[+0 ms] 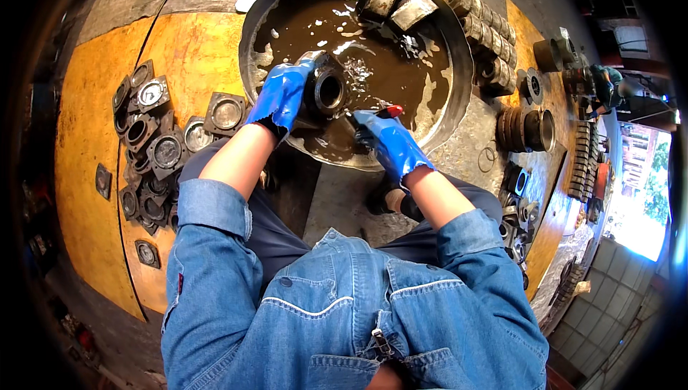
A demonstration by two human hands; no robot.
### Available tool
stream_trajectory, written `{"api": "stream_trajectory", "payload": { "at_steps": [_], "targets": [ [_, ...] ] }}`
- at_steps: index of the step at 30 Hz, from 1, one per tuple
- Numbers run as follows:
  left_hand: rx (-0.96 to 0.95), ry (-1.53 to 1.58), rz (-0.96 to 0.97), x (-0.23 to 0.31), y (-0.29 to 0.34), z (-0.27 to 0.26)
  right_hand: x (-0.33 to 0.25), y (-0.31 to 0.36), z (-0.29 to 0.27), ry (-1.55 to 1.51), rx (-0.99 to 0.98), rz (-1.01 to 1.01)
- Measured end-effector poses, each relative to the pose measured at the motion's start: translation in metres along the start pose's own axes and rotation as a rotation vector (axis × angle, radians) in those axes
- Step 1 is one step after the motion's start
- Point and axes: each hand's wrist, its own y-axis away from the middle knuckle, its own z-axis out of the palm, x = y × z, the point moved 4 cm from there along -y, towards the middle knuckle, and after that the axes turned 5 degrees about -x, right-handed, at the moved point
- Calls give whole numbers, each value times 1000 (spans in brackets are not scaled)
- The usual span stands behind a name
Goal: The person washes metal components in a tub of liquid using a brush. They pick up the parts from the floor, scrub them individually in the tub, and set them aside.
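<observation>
A wide round metal basin (459, 96) is sitting on the floor in front of the person, holding murky brown liquid (380, 67) that is foaming and glinting near the middle. Two pale blocky metal parts (394, 3) are lying at the basin's far side, partly in the liquid. A yellow sheet (93, 146) is spreading over the ground to the left and carrying a heap of square flanged metal covers (154, 150), some stacked, some lying singly. To the right of the basin, a row of ribbed metal cylinders (487, 28) is running along the rim, and a larger ribbed cylinder (527, 130) is lying on its side nearby.

The person, in a denim jacket, is wearing blue rubber gloves. The left hand (282, 96) is gripping a dark cylindrical metal housing (328, 90) over the basin, fingers wrapped around its left side, the bore facing up towards the camera. The right hand (390, 143) is closing its fingers on a small tool with a red end (390, 111), its tip pointing at the housing; I cannot tell whether it is touching.
</observation>
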Motion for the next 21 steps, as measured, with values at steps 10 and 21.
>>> {"api": "stream_trajectory", "payload": {
  "at_steps": [10, 21],
  "targets": [
    [-77, 403, -175, 18, 13, -9, -114, -10, 31, 331, 243, -120],
    [-22, 364, -171, 8, 14, -8, -79, -11, 92, 1042, -228, -987]
  ]
}}
